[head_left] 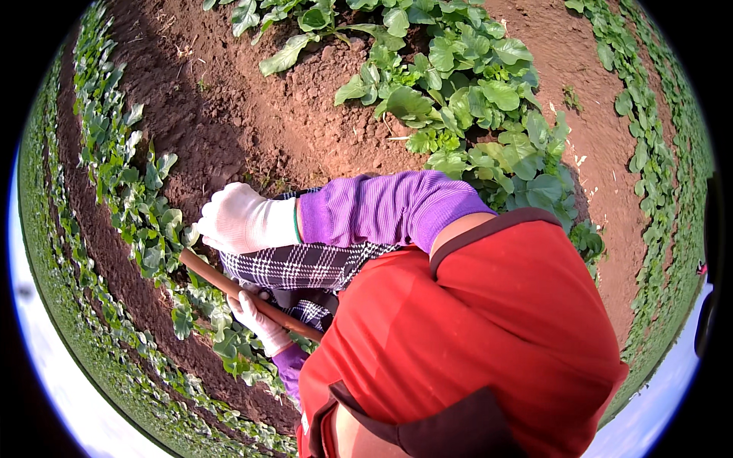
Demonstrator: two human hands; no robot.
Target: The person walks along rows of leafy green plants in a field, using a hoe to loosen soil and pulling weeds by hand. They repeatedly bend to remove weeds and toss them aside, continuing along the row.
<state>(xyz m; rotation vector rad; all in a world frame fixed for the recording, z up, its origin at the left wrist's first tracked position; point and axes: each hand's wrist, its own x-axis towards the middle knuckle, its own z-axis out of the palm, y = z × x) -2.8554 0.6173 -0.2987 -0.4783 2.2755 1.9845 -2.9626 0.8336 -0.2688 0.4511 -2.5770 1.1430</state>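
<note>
My right hand (243,220), in a white knit glove with a green-edged cuff, is curled into a fist at centre left. Its fingertips and whatever lies under them are hidden. Just below this fist is the end of a reddish-brown wooden handle (209,270). Lower down, my left hand (257,322), in a similar light glove, is wrapped around that handle. From there the handle slants towards my red shirt (458,320), which hides its other end. Purple sleeves (378,209) cover my forearms. Black-and-white plaid cloth (286,266) lies behind the right hand.
Leafy green crop plants (458,103) grow in a row at the top and right of my arm. Another row (137,200) runs close by on the left. Reddish-brown soil (275,120) lies between them. More rows stretch off at both sides.
</note>
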